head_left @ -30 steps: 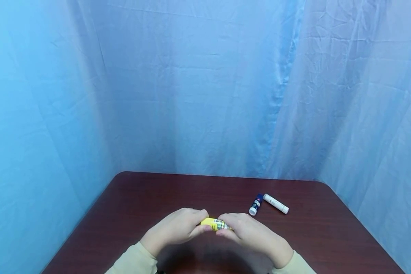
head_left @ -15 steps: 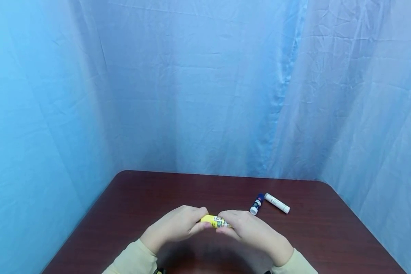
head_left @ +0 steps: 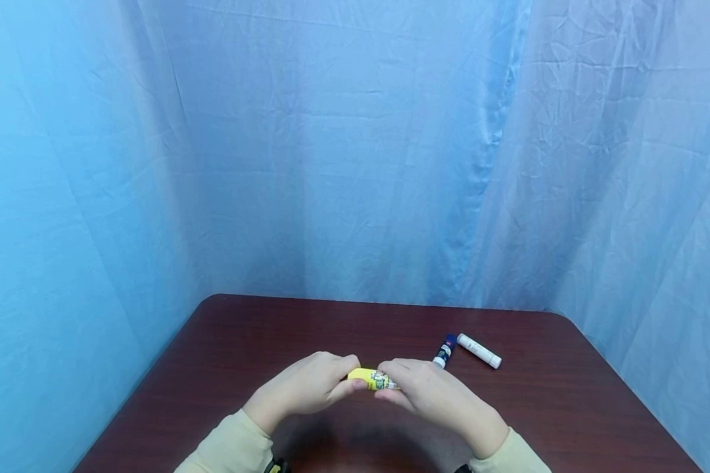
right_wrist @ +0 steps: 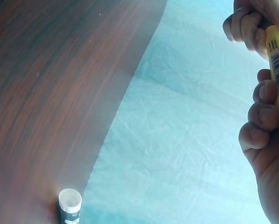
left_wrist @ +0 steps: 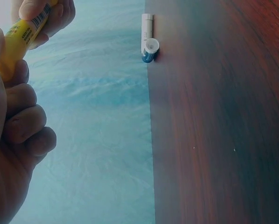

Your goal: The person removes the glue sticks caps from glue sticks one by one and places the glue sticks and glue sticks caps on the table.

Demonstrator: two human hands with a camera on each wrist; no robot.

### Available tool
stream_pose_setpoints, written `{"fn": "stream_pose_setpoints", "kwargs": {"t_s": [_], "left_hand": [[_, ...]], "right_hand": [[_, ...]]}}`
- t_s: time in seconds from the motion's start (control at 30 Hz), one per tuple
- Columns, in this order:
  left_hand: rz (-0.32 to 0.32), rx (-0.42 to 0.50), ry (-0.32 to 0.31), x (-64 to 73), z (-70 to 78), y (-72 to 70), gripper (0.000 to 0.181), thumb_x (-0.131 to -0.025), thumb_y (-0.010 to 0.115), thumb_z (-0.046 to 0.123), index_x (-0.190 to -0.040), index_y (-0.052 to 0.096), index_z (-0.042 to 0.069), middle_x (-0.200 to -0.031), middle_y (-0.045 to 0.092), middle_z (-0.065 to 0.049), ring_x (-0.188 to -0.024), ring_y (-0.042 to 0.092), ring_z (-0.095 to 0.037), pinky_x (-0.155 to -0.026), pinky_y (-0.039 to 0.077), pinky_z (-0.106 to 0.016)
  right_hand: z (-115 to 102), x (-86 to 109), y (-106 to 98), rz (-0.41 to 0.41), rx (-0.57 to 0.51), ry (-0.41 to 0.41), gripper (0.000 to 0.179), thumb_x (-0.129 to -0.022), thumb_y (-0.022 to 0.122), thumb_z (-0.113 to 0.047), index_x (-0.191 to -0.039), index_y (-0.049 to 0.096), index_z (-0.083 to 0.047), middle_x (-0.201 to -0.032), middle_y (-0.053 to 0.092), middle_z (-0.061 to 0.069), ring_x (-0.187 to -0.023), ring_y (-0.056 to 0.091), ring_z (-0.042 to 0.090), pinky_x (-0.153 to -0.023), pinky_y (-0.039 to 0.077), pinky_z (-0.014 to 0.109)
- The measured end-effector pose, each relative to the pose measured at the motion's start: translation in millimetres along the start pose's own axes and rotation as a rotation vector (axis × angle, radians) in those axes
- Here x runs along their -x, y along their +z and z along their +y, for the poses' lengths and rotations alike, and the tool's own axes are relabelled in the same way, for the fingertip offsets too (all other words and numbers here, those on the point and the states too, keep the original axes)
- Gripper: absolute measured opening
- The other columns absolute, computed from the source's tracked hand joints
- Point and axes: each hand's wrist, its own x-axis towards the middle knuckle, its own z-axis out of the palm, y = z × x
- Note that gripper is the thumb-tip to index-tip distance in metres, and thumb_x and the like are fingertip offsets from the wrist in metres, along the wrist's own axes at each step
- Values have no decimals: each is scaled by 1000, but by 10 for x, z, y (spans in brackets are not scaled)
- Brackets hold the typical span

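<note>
Both hands hold one yellow glue stick [head_left: 365,378] level above the table. The left hand [head_left: 307,387] pinches its left end between thumb and forefinger, the other fingers curled. At the opposite end, the right hand [head_left: 440,401] grips it with thumb and curled fingers. A barcode and print show on the glue stick [left_wrist: 19,39] in the left wrist view. Each end is partly hidden by the fingers. Behind the right hand lies a dark blue glue stick [head_left: 445,350] with a white end, partly covered by that hand. Beside it lies a white glue stick [head_left: 479,351].
The dark reddish-brown wooden table [head_left: 260,328] has rounded far corners. Light blue curtains [head_left: 355,164] hang behind it and along both sides. Dark wrist straps show at the bottom of the head view.
Both hands have risen slightly in the head view with the yellow glue stick between them. The right hand now covers part of the blue glue stick's white end.
</note>
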Motion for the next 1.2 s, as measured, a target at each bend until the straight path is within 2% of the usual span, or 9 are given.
{"fn": "stream_pose_setpoints", "kwargs": {"t_s": [0.2,0.33,0.5,0.8,0.9,1.0,1.1,1.2], "left_hand": [[-11,45,-24,-5,21,3,32,-107,48,44,-85,49,21,-67,39,14,-56,38,-1,-52,33,-15],[-26,92,-77,-13,16,32,31,-108,46,44,-88,52,21,-66,40,14,-56,37,-1,-52,34,-17],[-33,140,-89,-40,1,52,29,-108,47,41,-90,55,20,-65,41,14,-56,37,-1,-53,35,-18],[-57,234,-149,-106,25,44,33,-109,45,41,-88,57,18,-65,43,13,-55,35,-2,-54,36,-19],[-16,252,-183,-123,56,81,33,-110,44,38,-88,59,19,-65,44,14,-56,36,-2,-55,36,-20],[58,273,-239,-149,100,148,35,-111,41,34,-83,59,20,-63,43,13,-56,36,-2,-56,37,-21],[148,249,-262,-185,149,214,37,-110,41,30,-79,57,20,-62,42,13,-54,35,-3,-54,36,-20],[229,174,-234,-214,183,259,32,-110,43,27,-81,55,20,-62,41,13,-54,35,-3,-52,37,-20]], "right_hand": [[15,8,15,57,58,-51,21,-99,68,-33,-108,59,-16,-85,51,-15,-70,47,0,-65,41,11],[26,7,21,69,70,-53,22,-96,72,-30,-107,59,-16,-85,52,-15,-70,48,0,-64,41,12],[50,14,22,76,81,-62,23,-94,74,-29,-105,58,-16,-84,51,-15,-69,47,0,-63,41,12],[121,43,26,126,135,-98,24,-99,66,-36,-108,59,-15,-83,51,-13,-69,47,2,-63,42,14],[131,56,46,130,132,-89,24,-100,66,-35,-109,60,-14,-83,52,-12,-69,48,2,-63,42,14],[128,76,62,90,89,-40,23,-100,67,-33,-110,60,-13,-85,54,-13,-70,50,1,-64,44,14],[117,93,56,8,-29,66,20,-101,66,-33,-111,61,-16,-88,55,-15,-73,52,0,-66,46,15],[119,103,37,-70,-179,183,17,-103,61,-36,-111,61,-21,-89,56,-17,-75,53,0,-69,49,18]]}}
